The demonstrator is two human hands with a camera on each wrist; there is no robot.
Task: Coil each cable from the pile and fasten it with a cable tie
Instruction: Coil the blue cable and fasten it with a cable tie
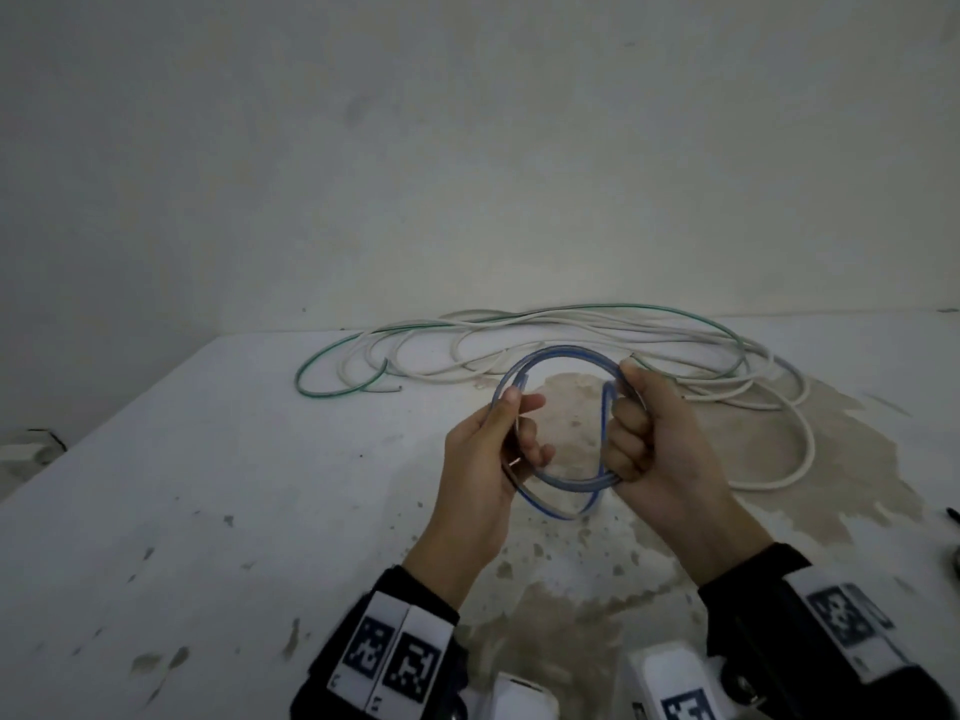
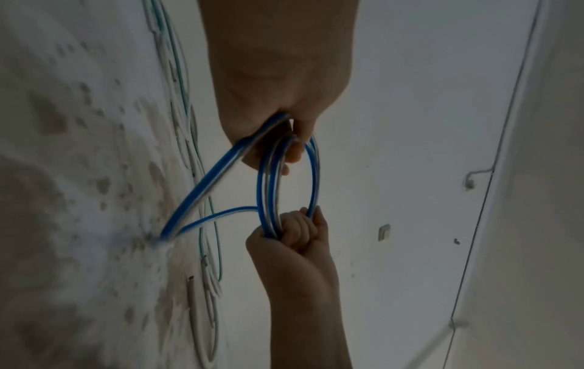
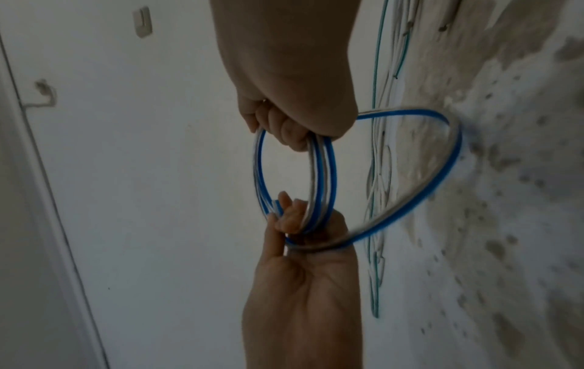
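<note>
Wrist bands (image 1: 395,662) w/ black-and-white square markers nearest the lens, one per forearm, dark sleeves under them.

L hand (image 1: 488,454): thumb on top, fingers curled round the left side of the blue cable (image 1: 563,351); grips it. R hand (image 1: 649,439): fist closed round the right side of the same coil, strands bunched in the grip.

Blue cable = flat, blue w/ a pale stripe, wound in several loops, held up off the table (image 1: 208,485) btwn both hands. One looser loop hangs below the coil toward the table top; L wrist view shows it (image 2: 202,192) reaching the surface or just short of it, cannot tell which.

Behind the hands, at the far table edge by the wall: pile of white cables (image 1: 571,330) spread loose, a green cable (image 1: 332,356) running through and over them. Table top white, w/ brown worn patches under and near the hands.
</note>
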